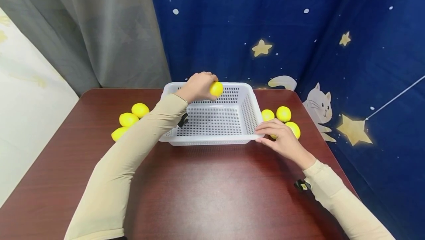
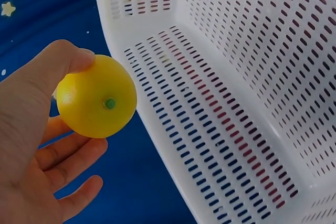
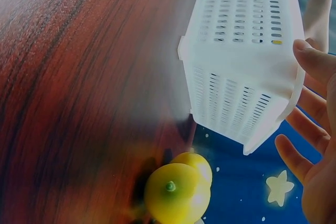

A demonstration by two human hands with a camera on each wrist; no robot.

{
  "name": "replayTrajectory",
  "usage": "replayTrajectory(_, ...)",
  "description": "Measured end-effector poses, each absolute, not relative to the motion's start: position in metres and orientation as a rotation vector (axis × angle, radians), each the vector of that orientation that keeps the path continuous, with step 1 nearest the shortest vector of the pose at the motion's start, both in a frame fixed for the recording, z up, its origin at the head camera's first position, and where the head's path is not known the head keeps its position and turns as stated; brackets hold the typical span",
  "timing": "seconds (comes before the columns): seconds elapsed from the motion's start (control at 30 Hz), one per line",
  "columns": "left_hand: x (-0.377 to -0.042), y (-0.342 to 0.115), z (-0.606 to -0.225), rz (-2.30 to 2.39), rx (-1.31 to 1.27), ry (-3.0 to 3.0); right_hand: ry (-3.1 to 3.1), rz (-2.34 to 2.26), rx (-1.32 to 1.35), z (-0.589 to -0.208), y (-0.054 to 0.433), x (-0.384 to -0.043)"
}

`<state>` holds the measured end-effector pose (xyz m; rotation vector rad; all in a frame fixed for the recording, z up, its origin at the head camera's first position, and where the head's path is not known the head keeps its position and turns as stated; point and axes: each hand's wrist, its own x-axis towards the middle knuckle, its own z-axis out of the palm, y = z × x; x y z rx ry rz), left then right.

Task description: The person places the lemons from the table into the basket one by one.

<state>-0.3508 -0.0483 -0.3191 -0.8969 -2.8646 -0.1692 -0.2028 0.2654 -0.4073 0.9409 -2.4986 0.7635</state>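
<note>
A yellow lemon point(image 1: 216, 89) is pinched between thumb and fingers of my left hand point(image 1: 200, 86), up at the far rim of the white perforated basket point(image 1: 212, 138). In the left wrist view, the lemon's green stem spot point(image 2: 109, 103) faces the camera, and the fruit lies close beside the basket wall. My right hand point(image 1: 280, 136) grips the basket's near right corner, thumb below the other fingers. The right wrist view has the right thumb point(image 3: 310, 56) against the rim. Slots in the basket floor point(image 1: 210, 120) show, with no fruit on the visible part.
Three lemons point(image 1: 128, 120) lie on the dark red wooden table point(image 1: 199, 188) left of the basket, partly behind the left sleeve. Several more lemons point(image 1: 283, 114) sit to its right, close to the right hand. A blue curtain point(image 1: 225, 30) hangs behind the table's far edge.
</note>
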Motion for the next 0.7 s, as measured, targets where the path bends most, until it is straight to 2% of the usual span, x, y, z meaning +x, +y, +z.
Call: replayTrajectory(0.7, -0.363, -0.008, -0.333, -0.173, -0.978, -2.887, -2.547, 0.767, 0.911, -0.403, 0.266, -0.202)
